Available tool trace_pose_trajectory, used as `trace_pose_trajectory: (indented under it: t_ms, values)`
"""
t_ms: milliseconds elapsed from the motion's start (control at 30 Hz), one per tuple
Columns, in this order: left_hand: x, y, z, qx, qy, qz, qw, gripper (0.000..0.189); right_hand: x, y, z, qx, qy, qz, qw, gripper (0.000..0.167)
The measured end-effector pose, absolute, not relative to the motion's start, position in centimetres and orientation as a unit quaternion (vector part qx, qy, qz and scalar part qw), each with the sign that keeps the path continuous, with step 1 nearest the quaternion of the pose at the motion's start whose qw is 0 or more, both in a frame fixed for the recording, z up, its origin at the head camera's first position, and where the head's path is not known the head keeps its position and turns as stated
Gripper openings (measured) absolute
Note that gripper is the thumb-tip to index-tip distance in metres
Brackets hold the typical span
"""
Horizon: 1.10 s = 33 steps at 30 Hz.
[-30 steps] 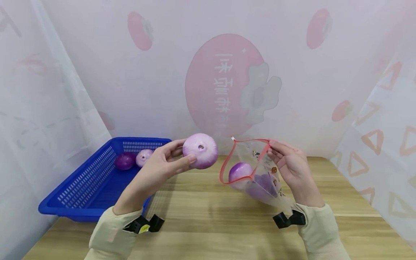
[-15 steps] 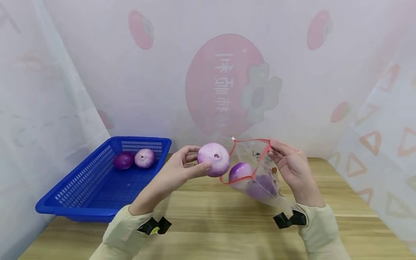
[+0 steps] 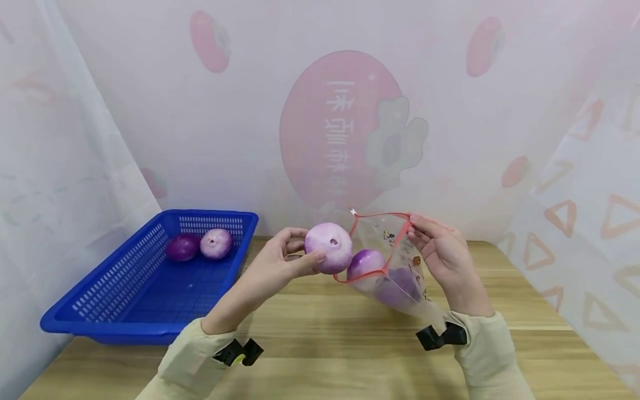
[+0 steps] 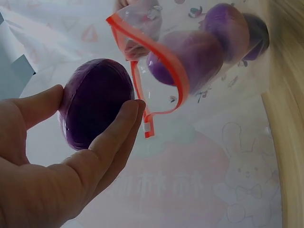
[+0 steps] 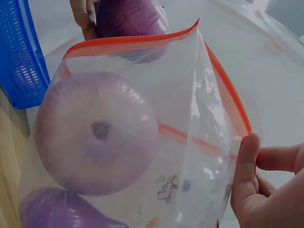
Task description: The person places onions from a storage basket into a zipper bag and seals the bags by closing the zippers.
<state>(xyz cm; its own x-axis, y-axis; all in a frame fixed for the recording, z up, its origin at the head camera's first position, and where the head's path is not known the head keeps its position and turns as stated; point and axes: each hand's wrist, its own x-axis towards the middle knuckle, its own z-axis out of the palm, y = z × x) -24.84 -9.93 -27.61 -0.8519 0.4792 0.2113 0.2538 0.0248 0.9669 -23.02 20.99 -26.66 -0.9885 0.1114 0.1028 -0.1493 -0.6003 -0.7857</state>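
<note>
One onion [image 3: 328, 248] just outside bag [image 3: 389, 238], at nine o'clock of its red rim [image 5: 128, 41] — fingers of left hand [image 3: 277, 261] clamped round it. Right hand [image 3: 442, 250] fingers pinch rim at two. Bagging seems in hand — next calls for push toward three, bag wide.

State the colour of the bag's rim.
Orange-red rim; clearest in the left wrist view.
</note>
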Motion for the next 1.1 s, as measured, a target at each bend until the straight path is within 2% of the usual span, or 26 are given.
trace_pose_trajectory:
  t_ms: [1100]
  values:
    - [-24.9,-7.5,-29.8,0.253,0.693,0.667,0.106,0.056,-23.1,20.5,-26.7,0.028,-0.447,0.892,0.055,0.014]
